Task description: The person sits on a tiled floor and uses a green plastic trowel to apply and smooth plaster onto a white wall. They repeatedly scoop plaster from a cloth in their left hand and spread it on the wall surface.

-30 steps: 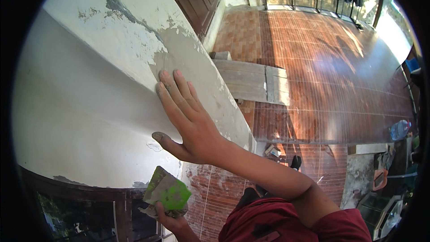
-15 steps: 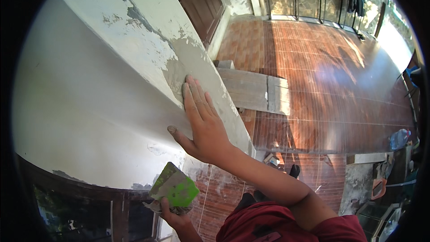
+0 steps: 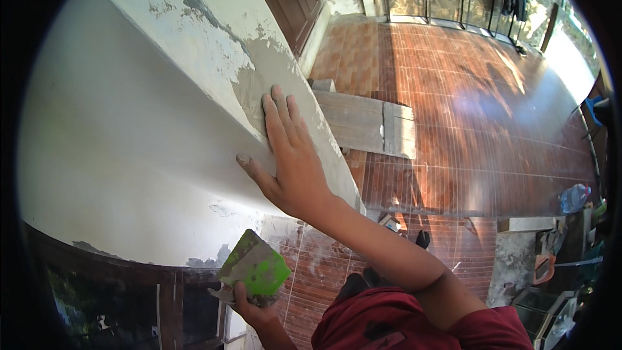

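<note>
My right hand (image 3: pixel 291 168) lies against the corner of a white wall (image 3: pixel 149 129), its fingers stretched out and the thumb spread apart. The fingertips rest on a damp grey patch of mortar (image 3: pixel 267 65) along the narrow face of the wall. Grey smears coat the fingertips and thumb. Lower down, my left hand (image 3: pixel 254 311) grips a green mortar board (image 3: pixel 265 271) from below, thumb over its near edge. Grey mortar covers part of the board and clumps at its rim. The left fingers are hidden beneath it.
Flaking paint runs up the wall above the patch. A grey plank (image 3: pixel 363 123) lies on the tiled floor (image 3: pixel 453 123) beyond the wall. At right are a plastic bottle (image 3: pixel 574 199) and a glass-sided frame (image 3: pixel 544 314). Dark window framing (image 3: pixel 129 304) is at lower left.
My right hand has slid a little farther up the mortar patch, fingers still flat. The left hand keeps hold of the green board. The whole view has shifted slightly.
</note>
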`<control>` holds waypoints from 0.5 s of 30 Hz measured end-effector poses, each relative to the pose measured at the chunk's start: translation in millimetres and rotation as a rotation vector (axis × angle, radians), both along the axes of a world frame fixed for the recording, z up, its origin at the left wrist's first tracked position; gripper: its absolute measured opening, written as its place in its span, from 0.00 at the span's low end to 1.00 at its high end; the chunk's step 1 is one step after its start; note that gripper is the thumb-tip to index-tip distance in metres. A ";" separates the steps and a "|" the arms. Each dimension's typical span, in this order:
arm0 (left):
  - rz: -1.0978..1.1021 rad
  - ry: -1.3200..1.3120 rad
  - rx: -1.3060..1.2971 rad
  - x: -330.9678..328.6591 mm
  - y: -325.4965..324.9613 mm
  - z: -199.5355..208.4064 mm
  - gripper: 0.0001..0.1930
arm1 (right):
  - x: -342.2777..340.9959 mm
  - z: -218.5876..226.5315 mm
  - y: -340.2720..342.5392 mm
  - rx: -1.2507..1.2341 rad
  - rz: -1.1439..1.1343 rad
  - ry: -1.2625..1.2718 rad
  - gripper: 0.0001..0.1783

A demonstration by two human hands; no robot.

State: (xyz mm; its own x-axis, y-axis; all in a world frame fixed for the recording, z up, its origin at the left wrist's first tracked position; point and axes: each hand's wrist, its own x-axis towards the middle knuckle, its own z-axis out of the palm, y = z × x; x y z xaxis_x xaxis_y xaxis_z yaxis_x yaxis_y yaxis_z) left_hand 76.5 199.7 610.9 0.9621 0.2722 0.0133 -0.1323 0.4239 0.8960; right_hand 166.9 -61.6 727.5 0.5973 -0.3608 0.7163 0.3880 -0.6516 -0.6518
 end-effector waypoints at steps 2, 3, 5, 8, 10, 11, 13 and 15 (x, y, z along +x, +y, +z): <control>0.035 0.030 0.042 -3.1 -0.9 -1.4 0.29 | -0.7 1.2 0.7 0.005 0.005 0.012 0.48; 0.012 0.024 0.039 -4.4 -2.0 -1.6 0.29 | -1.0 1.6 0.9 0.014 0.007 0.028 0.47; -0.034 0.013 0.033 -6.8 -5.1 -1.4 0.29 | -1.8 0.8 -0.8 -0.025 -0.004 0.056 0.48; -0.095 -0.018 0.006 -9.8 -10.8 -0.5 0.29 | -8.9 -9.3 -7.4 0.038 0.015 0.103 0.46; -0.081 0.020 -0.016 -11.1 -15.7 -0.7 0.29 | -20.3 -25.3 -14.8 0.168 0.112 0.152 0.45; -0.117 -0.021 -0.030 -11.4 -18.9 -1.3 0.28 | -34.2 -37.5 -18.5 0.258 0.194 0.185 0.44; -0.052 0.029 -0.056 -12.0 -27.4 -2.4 0.25 | -65.4 -65.4 -20.0 0.494 0.388 0.301 0.41; -0.062 0.063 -0.092 -12.9 -38.8 -3.2 0.23 | -101.0 -97.0 -9.2 0.849 0.621 0.425 0.39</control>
State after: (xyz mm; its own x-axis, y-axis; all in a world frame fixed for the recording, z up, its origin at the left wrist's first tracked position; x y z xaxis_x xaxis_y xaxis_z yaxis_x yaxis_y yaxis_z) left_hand 63.6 160.8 607.7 0.9753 0.2099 -0.0695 -0.0485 0.5099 0.8589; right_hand 65.8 -70.8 630.4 0.9787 -0.1901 0.0773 0.1315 0.2920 -0.9473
